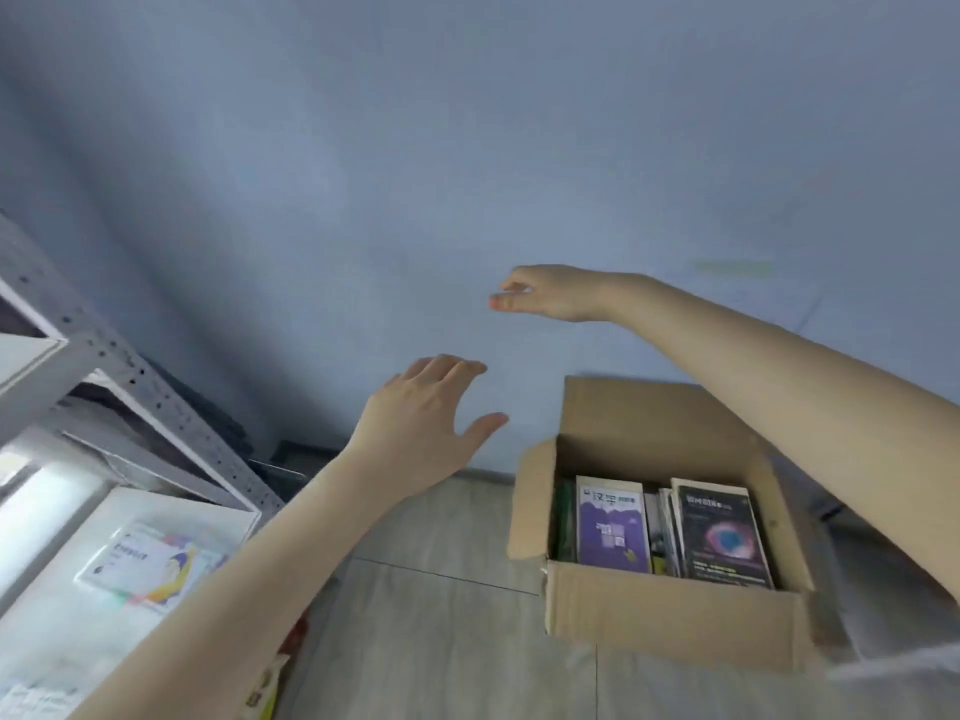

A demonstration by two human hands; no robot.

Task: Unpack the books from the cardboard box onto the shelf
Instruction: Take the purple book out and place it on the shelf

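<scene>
Left hand (426, 423) spread wide, right hand (550, 294) loosely curled and empty, both in mid-air. An open cardboard box (675, 618) on the floor (441, 646) holds books (613, 532); another book (150, 563) lies on the shelf (213, 509).

- 2 bare hands show: the left hand (415, 423) and the right hand (550, 293).
- Behind each wrist runs a forearm (234, 589), bare to the frame's edge.
- The right hand's fingertips (500, 302) carry short nails, blurred.
- Pale cloth (904, 662) lies well behind the right hand; sleeve or not, unclear.
</scene>
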